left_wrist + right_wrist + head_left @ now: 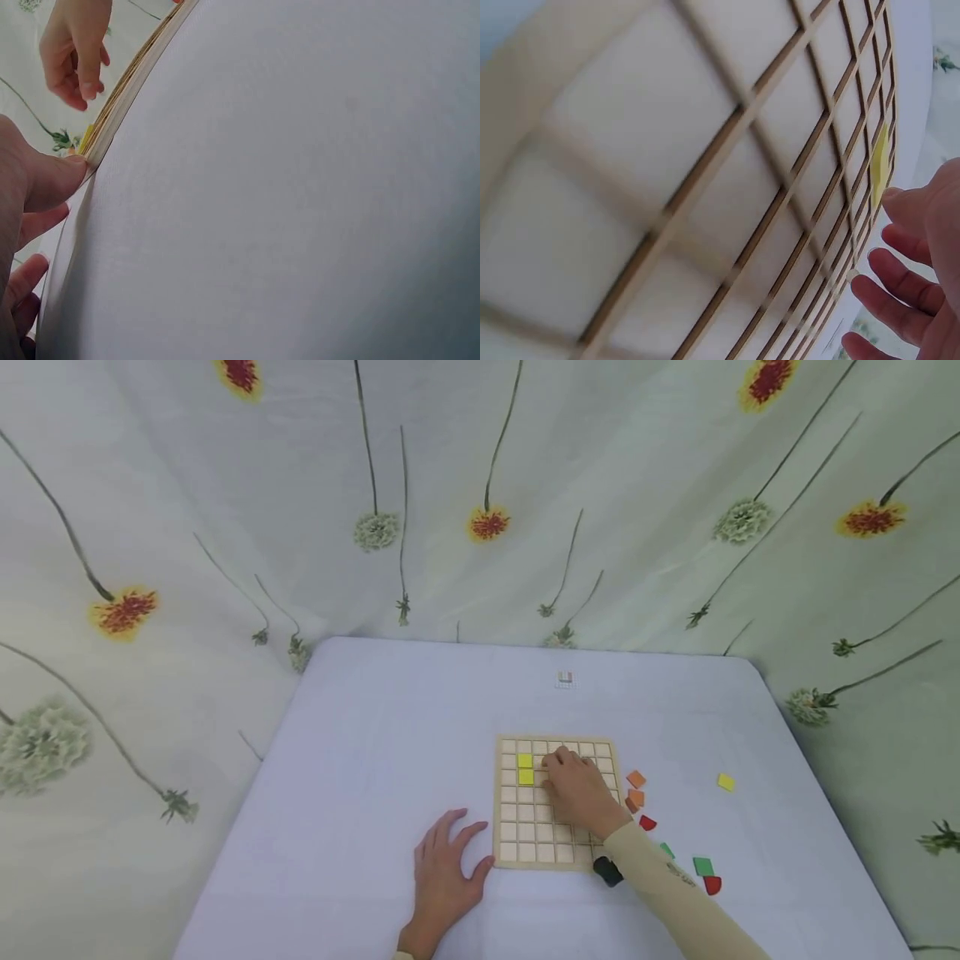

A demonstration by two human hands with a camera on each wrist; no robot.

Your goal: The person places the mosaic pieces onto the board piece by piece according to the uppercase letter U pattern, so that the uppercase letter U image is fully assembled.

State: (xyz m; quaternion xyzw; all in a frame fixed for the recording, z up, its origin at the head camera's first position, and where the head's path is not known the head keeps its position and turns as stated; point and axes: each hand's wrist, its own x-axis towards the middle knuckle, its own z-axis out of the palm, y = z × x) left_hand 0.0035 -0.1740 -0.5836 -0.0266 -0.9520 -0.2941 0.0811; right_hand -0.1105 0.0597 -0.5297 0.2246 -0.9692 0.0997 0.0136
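A light wooden grid board (pixel 527 853) with square cells lies on the table. Two yellow square tiles (pixel 525 761) sit in neighbouring cells near its upper left. Over the board's upper middle is my right hand (pixel 581 793), its fingertips just right of the yellow tiles. In the right wrist view its thumb and fingers (pixel 900 289) are apart and loosely bent, with nothing seen between them; a yellow tile (pixel 880 161) shows beside the thumb. My left hand (pixel 446 872) rests with spread fingers at the board's lower left, its thumb (pixel 64 176) touching the board's edge.
Right of the board lie orange tiles (pixel 636 778), red rounded pieces (pixel 712 884), green pieces (pixel 703 867) and a yellow tile (pixel 726 782). A black object (pixel 607 871) is by the lower right corner. Farther back lies a small printed card (pixel 564 679).
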